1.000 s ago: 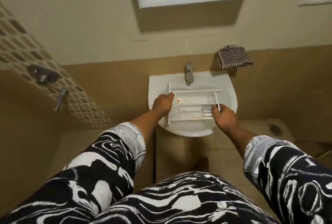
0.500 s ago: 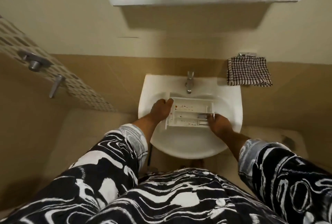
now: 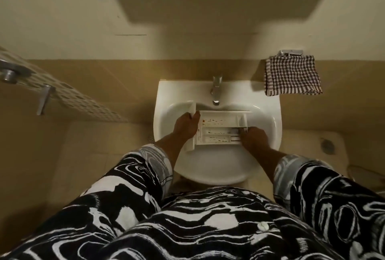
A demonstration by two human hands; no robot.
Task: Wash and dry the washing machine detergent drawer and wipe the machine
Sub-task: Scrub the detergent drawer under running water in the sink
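Head view, from the hands outward. Left hand [image 3: 186,124] is closed around the front panel end of the detergent drawer [image 3: 220,128], fingers wrapped over the panel edge. Right hand [image 3: 253,137] is clamped on the opposite end, at the near corner, thumb side toward the compartments. Both hands hold the drawer level and face up, so the dividers and reddish-brown residue spots on the compartment floors are exposed.

Location of the drawer: inside the bowl of the white sink [image 3: 268,113], just below and in front of the tap [image 3: 216,89]. Whether its underside rests on the bowl cannot be determined. No water stream is visible from the tap spout.

A checked cloth [image 3: 292,75] hangs on the wall just right of the sink rim, apart from both hands.

Judged stage: drawer positioned for washing; rinsing not yet started; drying and machine wiping remain.

Failure risks from this position:
- Opening the tap requires releasing one hand. A one-handed grip on one end may let the long drawer tip and strike the ceramic.
- Water landing on the flat compartment floors may splash over the rim onto the sleeves [image 3: 154,159].
- Wet plastic offers reduced grip; slippage is likely at the panel end.
- Dried residue may survive a plain rinse.
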